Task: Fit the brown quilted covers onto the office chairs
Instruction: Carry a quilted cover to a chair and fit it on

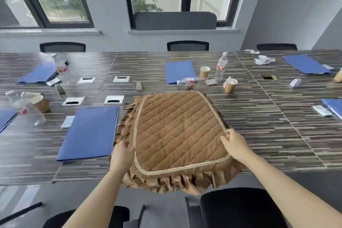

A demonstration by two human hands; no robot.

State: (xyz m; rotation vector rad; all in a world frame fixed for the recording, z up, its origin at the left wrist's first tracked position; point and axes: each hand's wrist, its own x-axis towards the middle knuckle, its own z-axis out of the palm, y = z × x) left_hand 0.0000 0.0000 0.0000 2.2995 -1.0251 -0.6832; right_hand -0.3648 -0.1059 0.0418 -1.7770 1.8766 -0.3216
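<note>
A brown quilted cover (pixel 175 129) with gold braid trim and a ruffled skirt lies flat on the striped conference table (pixel 268 135), its front ruffle hanging over the near edge. My left hand (pixel 121 155) grips its left ruffled edge. My right hand (pixel 234 144) pinches the right edge at the braid. Two black office chair seats show below the table edge, one at the lower right (pixel 240 207) and one at the lower left (pixel 118 214). Neither carries a cover.
Blue folders (pixel 90 133) lie around the table, with paper cups (pixel 229 85), plastic bottles (pixel 221 66), crumpled tissue (pixel 263 59) and metal cable hatches (pixel 113 99). Three black chair backs (pixel 187 45) stand along the far side under the windows.
</note>
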